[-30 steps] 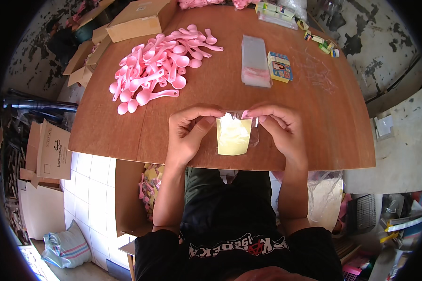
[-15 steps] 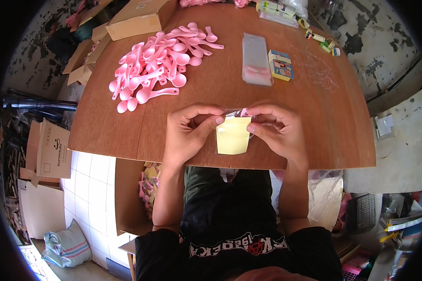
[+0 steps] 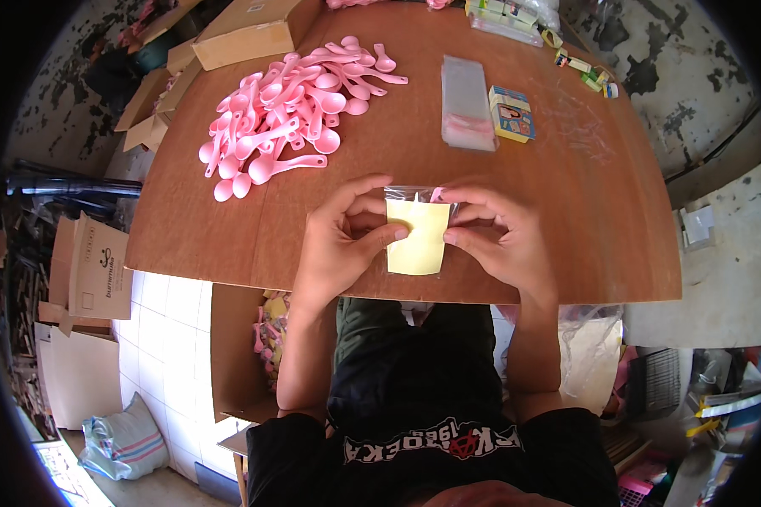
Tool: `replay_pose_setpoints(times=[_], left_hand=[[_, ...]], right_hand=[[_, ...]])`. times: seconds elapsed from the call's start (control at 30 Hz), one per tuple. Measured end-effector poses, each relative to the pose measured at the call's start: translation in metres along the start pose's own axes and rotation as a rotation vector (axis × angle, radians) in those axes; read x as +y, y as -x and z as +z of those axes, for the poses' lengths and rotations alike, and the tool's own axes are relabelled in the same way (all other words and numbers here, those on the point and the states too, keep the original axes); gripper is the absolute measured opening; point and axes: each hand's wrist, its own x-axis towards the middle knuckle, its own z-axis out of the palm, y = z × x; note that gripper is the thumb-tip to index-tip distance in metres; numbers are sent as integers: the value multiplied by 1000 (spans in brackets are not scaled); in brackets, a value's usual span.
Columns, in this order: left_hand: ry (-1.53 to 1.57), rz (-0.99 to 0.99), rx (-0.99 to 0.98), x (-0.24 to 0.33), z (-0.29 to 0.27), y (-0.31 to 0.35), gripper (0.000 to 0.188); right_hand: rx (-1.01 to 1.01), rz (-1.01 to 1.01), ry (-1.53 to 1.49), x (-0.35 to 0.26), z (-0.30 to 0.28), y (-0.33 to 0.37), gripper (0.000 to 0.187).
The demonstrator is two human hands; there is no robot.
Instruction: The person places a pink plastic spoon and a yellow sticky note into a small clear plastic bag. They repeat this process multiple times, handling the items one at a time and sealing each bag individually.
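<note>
Between my hands, above the table's near edge, is a small clear plastic bag [image 3: 410, 193] with a pale yellow card [image 3: 418, 241] in it. A bit of pink shows at the bag's upper right corner; the rest of that pink thing is hidden. My left hand [image 3: 347, 232] grips the bag's left side, thumb on the card's face. My right hand [image 3: 492, 232] pinches the right side, thumb at the card's edge and fingers near the top corner. Farther off to the left lies a heap of pink plastic spoons [image 3: 287, 110].
A stack of clear bags [image 3: 467, 101] lies beyond my right hand, beside a block of printed cards [image 3: 511, 113]. A cardboard box [image 3: 249, 34] stands at the far left of the wooden table [image 3: 380, 144]. Below the near edge, an open carton [image 3: 238, 355] holds many small packed pieces.
My left thumb has slid down onto the card's face, and my left fingers have moved off the bag's top edge, leaving more of the clear top showing. Both hands still hold the bag.
</note>
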Motion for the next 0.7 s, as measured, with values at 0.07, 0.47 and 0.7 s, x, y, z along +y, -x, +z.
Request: replay_pose_setpoints(times=[0.07, 0.47, 0.7], left_hand=[[13, 29, 25, 0, -3, 5, 56], [-421, -499, -294, -28, -106, 136, 49], [-1233, -598, 47, -124, -162, 200, 58]], right_hand=[[-20, -30, 28, 4, 2, 5, 34], [-28, -252, 713, -86, -62, -16, 31], [-7, -322, 766, -35, -83, -89, 28]])
